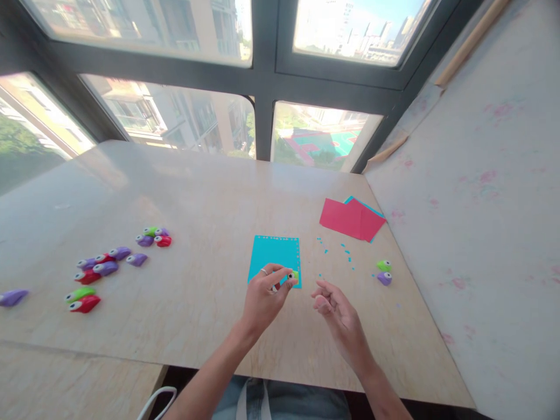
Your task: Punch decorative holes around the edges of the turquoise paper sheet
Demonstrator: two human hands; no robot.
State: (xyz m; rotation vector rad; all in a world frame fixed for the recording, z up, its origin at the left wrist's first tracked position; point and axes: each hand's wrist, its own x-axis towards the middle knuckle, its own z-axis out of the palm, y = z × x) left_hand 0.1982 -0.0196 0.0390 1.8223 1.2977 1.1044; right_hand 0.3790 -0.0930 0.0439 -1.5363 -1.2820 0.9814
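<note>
Paper, a blue sheet with a row of small holes along its top and right edges, lies flat toward the near edge of the tabletop. Your left hand pinches a small green punch at the sheet's near right corner. Your right hand hovers just beside it, fingers loosely curled and holding nothing. Blue scraps dot the tabletop to the right, near two more punches. Red folded sheets sit near the right edge; a scatter of punches lies toward the left edge.
</note>
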